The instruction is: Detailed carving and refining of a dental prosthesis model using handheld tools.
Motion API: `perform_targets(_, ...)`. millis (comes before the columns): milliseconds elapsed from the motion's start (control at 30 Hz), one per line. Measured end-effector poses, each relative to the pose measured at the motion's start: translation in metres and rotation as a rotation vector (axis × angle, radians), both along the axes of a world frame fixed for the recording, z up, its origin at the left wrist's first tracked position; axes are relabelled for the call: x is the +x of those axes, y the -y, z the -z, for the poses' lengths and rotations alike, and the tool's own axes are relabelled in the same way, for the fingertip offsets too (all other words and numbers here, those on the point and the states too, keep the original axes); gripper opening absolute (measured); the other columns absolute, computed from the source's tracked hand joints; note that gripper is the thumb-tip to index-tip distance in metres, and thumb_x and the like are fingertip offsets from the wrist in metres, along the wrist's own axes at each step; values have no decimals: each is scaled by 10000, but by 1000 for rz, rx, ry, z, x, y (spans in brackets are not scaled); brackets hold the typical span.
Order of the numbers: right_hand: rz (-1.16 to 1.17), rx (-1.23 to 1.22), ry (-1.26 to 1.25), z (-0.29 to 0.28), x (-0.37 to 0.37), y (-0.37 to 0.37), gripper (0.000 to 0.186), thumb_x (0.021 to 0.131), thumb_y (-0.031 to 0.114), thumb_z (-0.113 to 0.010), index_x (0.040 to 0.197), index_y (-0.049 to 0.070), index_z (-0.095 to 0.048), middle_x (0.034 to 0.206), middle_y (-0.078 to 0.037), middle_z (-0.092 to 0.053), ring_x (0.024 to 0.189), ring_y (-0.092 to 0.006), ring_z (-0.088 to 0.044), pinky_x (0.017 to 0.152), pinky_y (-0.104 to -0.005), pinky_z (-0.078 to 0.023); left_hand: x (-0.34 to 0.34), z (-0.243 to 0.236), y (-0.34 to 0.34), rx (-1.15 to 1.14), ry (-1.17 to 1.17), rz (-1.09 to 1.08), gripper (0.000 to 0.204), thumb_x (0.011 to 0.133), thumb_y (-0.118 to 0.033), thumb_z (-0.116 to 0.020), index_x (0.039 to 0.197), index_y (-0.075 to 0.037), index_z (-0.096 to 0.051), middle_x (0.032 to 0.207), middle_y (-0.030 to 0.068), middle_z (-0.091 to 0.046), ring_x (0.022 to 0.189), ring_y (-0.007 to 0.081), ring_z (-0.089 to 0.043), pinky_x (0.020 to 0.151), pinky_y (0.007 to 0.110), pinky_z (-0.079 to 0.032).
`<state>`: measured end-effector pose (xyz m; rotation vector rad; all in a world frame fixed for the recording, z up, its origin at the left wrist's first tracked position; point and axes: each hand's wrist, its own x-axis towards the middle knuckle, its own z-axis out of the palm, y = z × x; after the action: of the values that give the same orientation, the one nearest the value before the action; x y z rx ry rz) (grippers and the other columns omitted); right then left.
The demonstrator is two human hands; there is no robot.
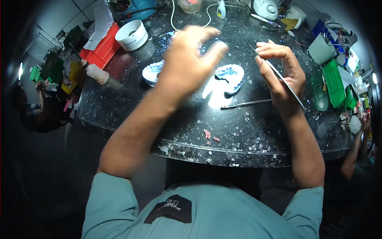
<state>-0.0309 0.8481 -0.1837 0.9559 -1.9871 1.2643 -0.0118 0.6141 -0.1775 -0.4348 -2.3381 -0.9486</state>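
Observation:
My left hand (187, 69), blurred, is over the table's middle with thumb and forefinger apart, partly covering a pale blue dental cast (151, 73); anything beneath the palm is hidden. My right hand (284, 71) grips a slim metal tool (294, 95) that slants up past the thumb. Between the hands a second horseshoe-shaped cast (234, 79) lies on the speckled dark table (187, 123), under bright light. Another flat metal instrument (242, 104) lies below that cast. Small pink bits (207, 134) are near the front edge.
A white tub (131, 36), red bin (89, 55) and bottle (97, 73) stand back left. A dropper bottle (221, 10) and white device (266, 8) sit behind. Green bins (334, 83) and a tool holder (320, 49) are right. Other people (38, 109) (352, 159) sit at both sides.

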Motion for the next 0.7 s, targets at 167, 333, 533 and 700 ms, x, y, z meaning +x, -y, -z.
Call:
perform_targets(167,28,-42,49,0,-3,2,104,842,14,-738,932,31,-689,978,-86,-725,992,-180,-688,941,-320,-505,27,-10,111,-345,274,-463,530,826,-347,-790,1161,49,-679,999,171,-698,878,220,-649,828,331,-499)
perform_targets(333,34,29,-128,1,-4,2,83,864,60,-746,935,53,-704,956,-52,-696,934,-150,-661,863,-297,-518,44,-2,109,-208,620,-336,349,833,-205,-781,1049,51,-680,881,74,-658,780,119,-578,701,289,-459)
perform_targets(533,-61,-119,104,2,5,7,71,860,35,-729,926,35,-704,900,-61,-699,868,-149,-680,818,-280,-538,19,5,56,128,223,71,356,803,-63,-740,1010,-48,-450,773,81,-605,690,155,-619,617,297,-487)
perform_targets(700,-140,-13,-62,-1,10,11,181,787,-42,-769,946,10,-698,868,-107,-701,785,-179,-702,722,-290,-567,4,5,17,93,194,251,399,826,-16,-707,1129,-42,-448,859,107,-628,764,159,-669,648,277,-511)
